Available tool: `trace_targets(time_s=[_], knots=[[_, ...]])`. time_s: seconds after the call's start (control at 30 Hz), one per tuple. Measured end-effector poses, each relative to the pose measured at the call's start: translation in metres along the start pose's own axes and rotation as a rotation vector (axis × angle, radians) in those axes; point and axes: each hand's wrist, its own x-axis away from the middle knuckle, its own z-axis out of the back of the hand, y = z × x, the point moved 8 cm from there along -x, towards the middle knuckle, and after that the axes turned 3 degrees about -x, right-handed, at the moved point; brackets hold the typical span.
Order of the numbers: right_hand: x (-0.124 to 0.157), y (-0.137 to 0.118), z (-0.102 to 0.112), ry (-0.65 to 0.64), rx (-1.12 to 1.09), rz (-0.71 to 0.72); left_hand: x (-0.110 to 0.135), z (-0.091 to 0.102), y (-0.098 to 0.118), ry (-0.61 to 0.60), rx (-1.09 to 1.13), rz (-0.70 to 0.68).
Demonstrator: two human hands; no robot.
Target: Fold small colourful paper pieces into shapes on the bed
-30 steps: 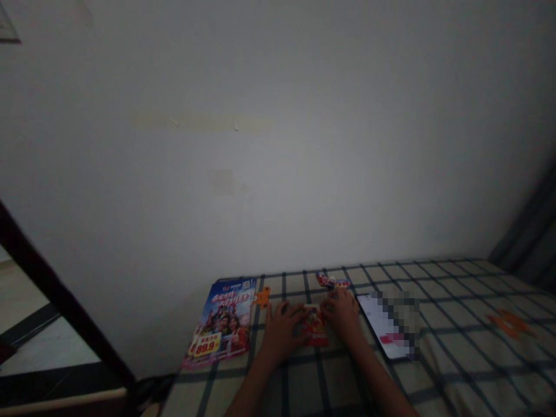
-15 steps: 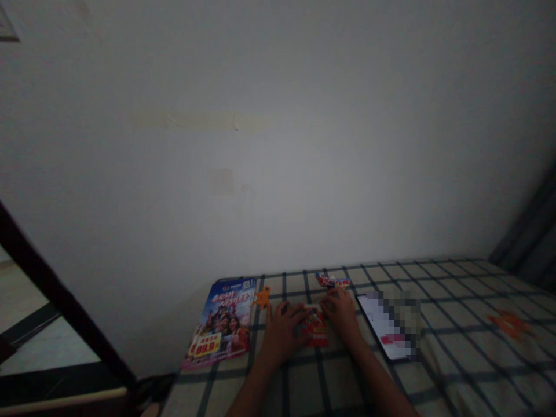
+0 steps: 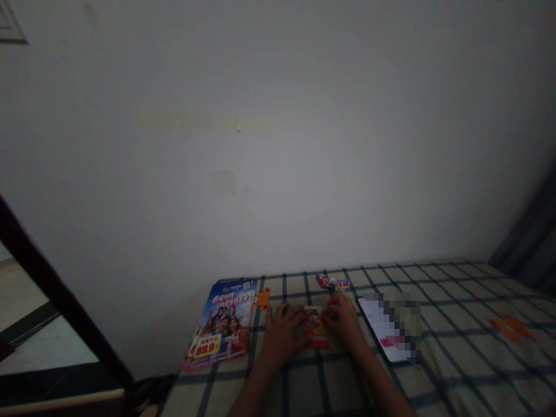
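A small red folded paper (image 3: 315, 329) with printed pictures lies on the checked cloth between my two hands. My left hand (image 3: 281, 333) rests at its left edge, thumb spread away and fingers stretched over toward the paper. At the paper's upper right edge, the fingers of my right hand (image 3: 341, 315) are bent and pinched together. Just beyond that hand lies a crumpled or folded scrap of printed paper (image 3: 332, 282) in red, blue and white. To the left sits a stack of colourful flyers (image 3: 223, 321), the top one marked 89.9.
A phone (image 3: 384, 327) with a lit, partly blurred screen lies right of my right arm. The checked cloth (image 3: 456, 289) has orange cartoon figures and wrinkles at the right. A pale wall (image 3: 304, 174) rises behind. A dark slanted bar (image 3: 56, 284) stands at the left.
My right hand has drawn back slightly from the printed scrap, uncovering more of it, and its fingers are more bent. My left hand stays nearly in place. The view has shifted a little.
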Motion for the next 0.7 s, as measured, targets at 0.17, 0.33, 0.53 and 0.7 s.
trace_targets(time_s=[0.17,0.33,0.53,0.7], knots=[[0.009,-0.006,0.004,-0.004,0.030,0.017,0.001,0.004,0.003,-0.013,-0.023,0.000],[0.018,-0.008,0.003,-0.062,0.027,0.030,0.001,0.005,0.002,-0.022,-0.007,0.008],[0.034,-0.009,0.004,-0.132,0.029,-0.003,0.001,0.004,0.001,0.006,0.018,0.002],[0.045,-0.015,0.011,-0.161,-0.002,0.001,0.002,0.005,0.001,0.017,0.008,-0.006]])
